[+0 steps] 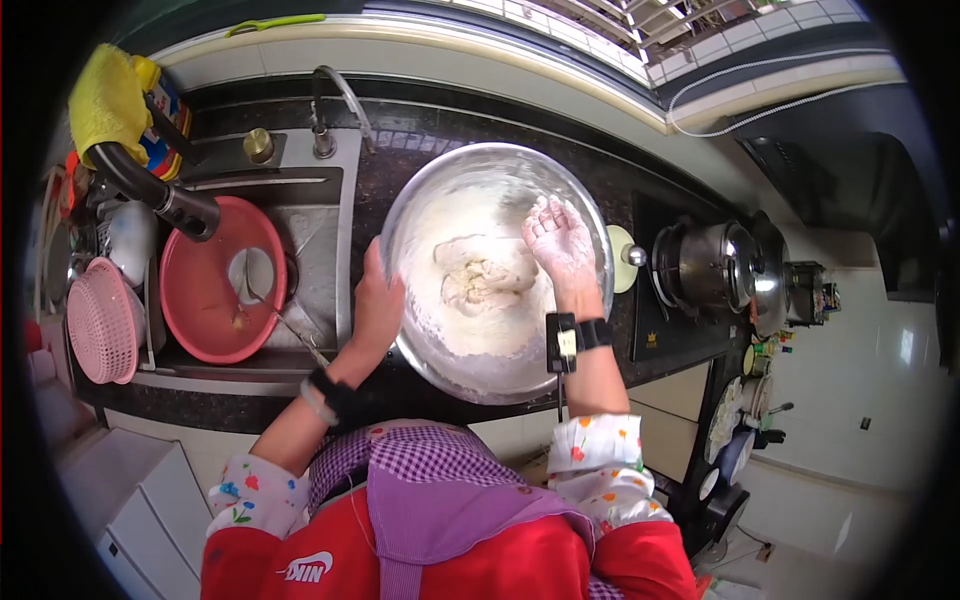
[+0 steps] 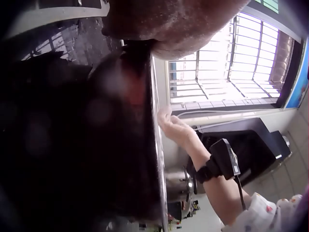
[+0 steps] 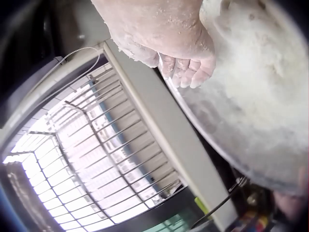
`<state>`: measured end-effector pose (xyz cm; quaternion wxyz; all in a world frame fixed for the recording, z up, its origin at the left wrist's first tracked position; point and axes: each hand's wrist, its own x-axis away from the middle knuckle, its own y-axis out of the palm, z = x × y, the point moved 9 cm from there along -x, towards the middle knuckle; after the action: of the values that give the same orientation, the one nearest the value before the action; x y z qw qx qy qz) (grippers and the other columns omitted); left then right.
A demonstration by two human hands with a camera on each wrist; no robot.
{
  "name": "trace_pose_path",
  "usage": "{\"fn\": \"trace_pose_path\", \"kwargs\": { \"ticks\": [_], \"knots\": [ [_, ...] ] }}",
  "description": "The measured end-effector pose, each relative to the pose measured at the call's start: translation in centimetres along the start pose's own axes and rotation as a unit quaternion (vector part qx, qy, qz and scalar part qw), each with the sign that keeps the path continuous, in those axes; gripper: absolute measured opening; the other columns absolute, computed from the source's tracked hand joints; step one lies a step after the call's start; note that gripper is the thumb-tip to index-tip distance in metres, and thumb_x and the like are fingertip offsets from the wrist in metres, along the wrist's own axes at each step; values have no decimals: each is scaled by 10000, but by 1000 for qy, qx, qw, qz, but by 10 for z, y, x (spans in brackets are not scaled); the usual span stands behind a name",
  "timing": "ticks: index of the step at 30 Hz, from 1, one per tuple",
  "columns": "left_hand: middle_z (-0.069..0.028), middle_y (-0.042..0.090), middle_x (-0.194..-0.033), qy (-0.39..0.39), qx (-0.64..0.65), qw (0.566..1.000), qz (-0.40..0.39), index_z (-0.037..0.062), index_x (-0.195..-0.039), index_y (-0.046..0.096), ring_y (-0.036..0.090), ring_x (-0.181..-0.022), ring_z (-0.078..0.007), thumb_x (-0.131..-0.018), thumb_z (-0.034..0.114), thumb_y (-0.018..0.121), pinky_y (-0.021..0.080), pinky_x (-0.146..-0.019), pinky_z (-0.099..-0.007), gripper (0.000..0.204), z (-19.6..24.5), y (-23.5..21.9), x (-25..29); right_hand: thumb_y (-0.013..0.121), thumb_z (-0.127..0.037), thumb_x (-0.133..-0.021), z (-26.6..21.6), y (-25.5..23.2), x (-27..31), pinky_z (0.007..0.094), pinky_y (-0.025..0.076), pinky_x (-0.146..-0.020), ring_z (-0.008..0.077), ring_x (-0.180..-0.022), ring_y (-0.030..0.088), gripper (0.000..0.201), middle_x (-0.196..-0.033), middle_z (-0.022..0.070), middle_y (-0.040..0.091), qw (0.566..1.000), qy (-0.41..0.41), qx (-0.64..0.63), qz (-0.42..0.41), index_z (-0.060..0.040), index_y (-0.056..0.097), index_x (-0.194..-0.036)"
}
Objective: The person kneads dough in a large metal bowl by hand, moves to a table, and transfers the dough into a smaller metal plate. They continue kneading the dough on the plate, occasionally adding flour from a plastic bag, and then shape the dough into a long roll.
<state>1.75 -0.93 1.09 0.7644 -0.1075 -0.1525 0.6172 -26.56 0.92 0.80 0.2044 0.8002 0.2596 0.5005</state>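
A large metal mixing bowl (image 1: 425, 365) sits on the dark counter, holding white flour (image 1: 440, 205) and a rough lump of dough (image 1: 487, 275) in its middle. My left hand (image 1: 378, 308) grips the bowl's left rim; in the left wrist view that hand (image 2: 174, 24) comes over the rim. My right hand (image 1: 560, 243), coated in flour, is raised over the bowl's right side, palm up with fingers loosely curled. The right wrist view shows the fingers of this hand (image 3: 186, 72) bent, near the inner wall, with nothing visible in them.
Left of the bowl, a red basin (image 1: 185, 315) with a small bowl (image 1: 250, 275) in it stands in the steel sink (image 1: 320, 225). A faucet (image 1: 322, 140) rises behind. On the right are a pale green lid (image 1: 622, 270) and a steel pot (image 1: 700, 265) on the stove.
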Motion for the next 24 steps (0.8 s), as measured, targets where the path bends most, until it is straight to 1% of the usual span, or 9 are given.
{"fn": "trace_pose_path", "kwargs": {
  "ticks": [4,6,7,10,13,15,19,21,24],
  "knots": [
    [-306,476,-1247,-90,21,993,-72,-76,-1367,220,502,-1164,-377,-852,72,542,392,-971,-388,626,-7,-10,63,502,-200,-933,-6,31,49,379,429,-833,223,-927,543,181,-966,101,599,976,-1,-73,-205,-42,572,-987],
    [-324,480,-1232,-70,-23,987,-141,-90,-1368,189,508,-1160,-369,-860,122,566,394,-968,-383,667,-3,-12,79,519,-219,-930,-3,34,60,345,450,-781,199,-850,565,180,-903,72,619,980,-13,-46,-192,-51,582,-947],
    [-312,490,-1235,-86,-20,979,-183,-89,-1354,235,505,-1163,-379,-872,158,587,392,-967,-387,646,-4,-14,82,530,-229,-922,-15,22,56,336,465,-743,200,-797,574,202,-895,75,632,966,-114,192,-128,-38,592,-944],
    [-289,500,-1245,-26,-90,955,-281,-78,-1326,307,501,-1170,-384,-877,201,608,389,-977,-396,609,7,-26,62,562,-257,-901,-49,1,43,356,477,-680,241,-749,637,285,-813,129,659,621,-375,687,-33,22,610,-929],
    [-261,475,-1289,125,-96,981,-118,-38,-1305,380,461,-1221,-362,-868,257,630,359,-1018,-388,583,32,-43,1,553,-287,-899,-40,-26,7,400,479,-761,317,-872,630,314,-959,199,648,537,-382,753,-12,1,618,-1004],
    [-282,478,-1268,245,-130,959,-60,-74,-1276,380,466,-1199,-398,-844,231,651,380,-1002,-395,594,54,-31,-37,569,-327,-886,-11,-19,8,419,467,-801,329,-926,598,347,-1002,234,616,363,-517,774,-37,-21,620,-1041],
    [-280,475,-1269,176,-70,974,-120,-63,-1280,380,461,-1198,-398,-834,155,636,377,-1004,-390,558,23,21,-78,596,-344,-853,41,-19,14,454,453,-840,364,-1004,558,396,-1045,272,585,306,-464,831,-11,-31,616,-1095],
    [-239,510,-1242,162,-50,981,-98,-23,-1300,377,496,-1177,-362,-834,91,585,384,-986,-376,522,14,23,-84,588,-364,-846,48,-26,12,481,396,-944,427,-1122,469,403,-1243,268,477,468,-247,849,-13,-96,596,-1147],
    [-226,534,-1207,123,0,987,-108,-8,-1296,385,521,-1145,-364,-820,36,552,403,-962,-376,506,15,22,-79,613,-350,-819,58,8,78,491,397,-913,412,-1076,483,385,-1180,238,506,375,-332,864,-62,-89,601,-1101]
  ]
}}
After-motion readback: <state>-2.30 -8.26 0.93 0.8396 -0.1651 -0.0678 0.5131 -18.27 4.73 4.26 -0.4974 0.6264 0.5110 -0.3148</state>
